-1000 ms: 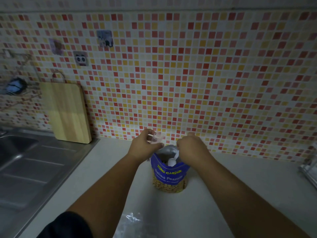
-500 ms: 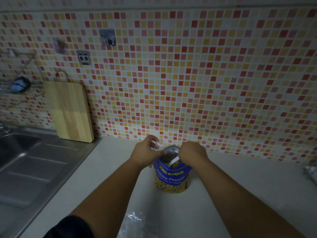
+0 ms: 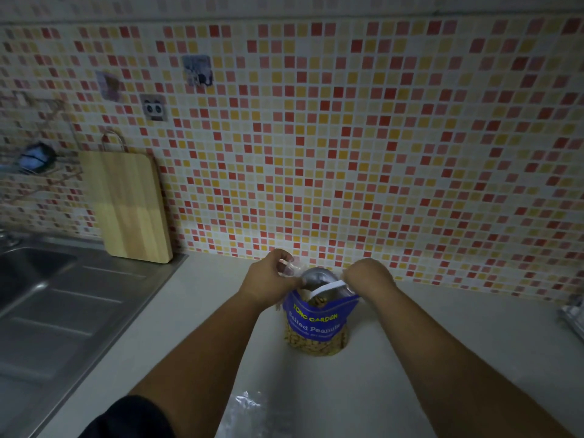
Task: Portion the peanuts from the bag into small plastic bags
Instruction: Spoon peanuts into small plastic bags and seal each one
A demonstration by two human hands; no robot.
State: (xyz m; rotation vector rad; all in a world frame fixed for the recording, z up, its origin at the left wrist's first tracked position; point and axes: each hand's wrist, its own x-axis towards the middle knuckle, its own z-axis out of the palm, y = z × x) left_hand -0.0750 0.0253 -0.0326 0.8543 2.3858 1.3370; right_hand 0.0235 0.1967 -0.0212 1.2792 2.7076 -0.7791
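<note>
A blue bag of salted peanuts stands upright on the pale counter, its top open and its clear lower part showing nuts. My left hand pinches a small clear plastic bag just beside the left rim of the peanut bag. My right hand grips the handle of a white spoon whose bowl reaches down into the bag's mouth among the peanuts.
More clear plastic bags lie on the counter near the front edge, between my forearms. A steel sink with drainboard fills the left. A wooden cutting board leans on the tiled wall. A metal object sits at the right edge.
The spoon has tilted and gone deeper into the peanut bag. Both hands stay at the bag's mouth; the view has shifted slightly.
</note>
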